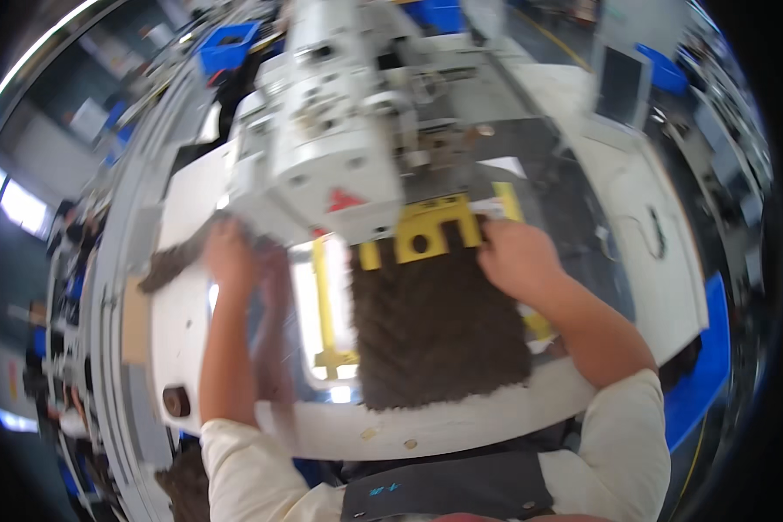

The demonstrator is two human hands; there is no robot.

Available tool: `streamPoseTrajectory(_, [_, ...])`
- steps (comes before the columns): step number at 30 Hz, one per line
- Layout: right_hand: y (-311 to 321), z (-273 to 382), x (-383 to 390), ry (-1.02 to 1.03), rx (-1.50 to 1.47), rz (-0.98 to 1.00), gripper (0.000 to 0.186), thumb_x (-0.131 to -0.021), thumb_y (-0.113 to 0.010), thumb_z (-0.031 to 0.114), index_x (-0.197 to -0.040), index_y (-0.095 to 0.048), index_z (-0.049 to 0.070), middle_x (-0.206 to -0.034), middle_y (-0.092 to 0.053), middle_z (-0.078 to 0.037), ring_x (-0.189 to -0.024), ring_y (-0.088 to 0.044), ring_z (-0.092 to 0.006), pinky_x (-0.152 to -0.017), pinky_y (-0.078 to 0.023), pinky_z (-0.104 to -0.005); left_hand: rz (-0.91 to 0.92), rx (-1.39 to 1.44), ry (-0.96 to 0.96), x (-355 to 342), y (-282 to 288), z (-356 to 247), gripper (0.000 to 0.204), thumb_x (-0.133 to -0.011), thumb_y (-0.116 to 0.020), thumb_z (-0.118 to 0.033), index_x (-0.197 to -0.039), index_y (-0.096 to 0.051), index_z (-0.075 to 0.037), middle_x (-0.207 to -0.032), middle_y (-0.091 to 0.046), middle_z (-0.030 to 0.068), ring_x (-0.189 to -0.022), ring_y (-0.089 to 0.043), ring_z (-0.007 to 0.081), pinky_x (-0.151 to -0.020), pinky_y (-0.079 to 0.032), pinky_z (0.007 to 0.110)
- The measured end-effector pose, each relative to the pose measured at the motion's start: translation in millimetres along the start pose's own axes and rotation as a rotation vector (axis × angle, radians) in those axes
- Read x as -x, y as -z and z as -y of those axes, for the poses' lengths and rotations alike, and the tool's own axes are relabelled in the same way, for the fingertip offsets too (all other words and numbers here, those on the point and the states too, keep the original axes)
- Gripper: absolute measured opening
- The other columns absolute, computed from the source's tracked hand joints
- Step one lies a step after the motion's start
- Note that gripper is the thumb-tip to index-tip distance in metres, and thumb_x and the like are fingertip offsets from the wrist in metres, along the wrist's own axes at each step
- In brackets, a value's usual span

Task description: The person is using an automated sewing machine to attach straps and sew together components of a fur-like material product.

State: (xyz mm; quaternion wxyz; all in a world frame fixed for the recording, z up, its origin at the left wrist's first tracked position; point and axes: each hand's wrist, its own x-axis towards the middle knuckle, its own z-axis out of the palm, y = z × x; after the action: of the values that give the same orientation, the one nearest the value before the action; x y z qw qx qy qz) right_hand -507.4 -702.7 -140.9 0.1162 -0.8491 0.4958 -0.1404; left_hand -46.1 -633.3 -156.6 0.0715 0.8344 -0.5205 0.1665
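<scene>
A white industrial sewing machine (pixel 317 130) stands over a glossy work plate (pixel 587 261). A shaggy dark brown fabric panel (pixel 439 331) lies below it, its top under a yellow clamp plate (pixel 424 244). My right hand (pixel 518 261) is closed at the panel's upper right corner, beside the clamp. My left hand (pixel 230 257) is left of the machine head, fingers curled on a strip of grey-brown fabric (pixel 170 261); blur hides fine detail. Left of the panel, a yellow frame (pixel 326 322) edges a bright opening in the plate.
A brown round object (pixel 177 400) sits on the table's front left. Blue bins stand behind (pixel 226 48) and at the right (pixel 700 383). A screen (pixel 618 83) stands back right. Rails (pixel 113 304) run along the left, with cluttered workstations beyond.
</scene>
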Motion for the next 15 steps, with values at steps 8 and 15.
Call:
streamPoseTrajectory(8, [90.2,65.0,68.5,0.889,-1.384,0.469,0.031,-0.096,-0.072,0.035,-0.096,-0.070,0.004,-0.083,-0.064,-0.009,-0.071,-0.063,-0.0256,-0.062,-0.049,-0.0374,0.165,-0.216,0.025,7.1,-63.4,153.1,0.053,-0.096,-0.056,-0.012,-0.148,-0.051,-0.007,-0.154,-0.048,0.0232,-0.136,-0.053,0.0434,-0.109,-0.048,0.048])
streamPoseTrajectory(15, [108.2,73.4,106.9,1.114,-1.778,0.531,0.056,-0.102,-0.065,0.051,-0.094,-0.069,-0.004,-0.070,-0.064,-0.008,-0.060,-0.057,-0.0165,-0.053,-0.044,-0.0338,-0.147,-0.214,-0.018,24.6,10.4,107.8,0.051,-0.093,-0.069,-0.032,-0.136,-0.063,-0.004,-0.129,-0.070,0.0174,-0.111,-0.069,0.0372,-0.093,-0.056,0.044])
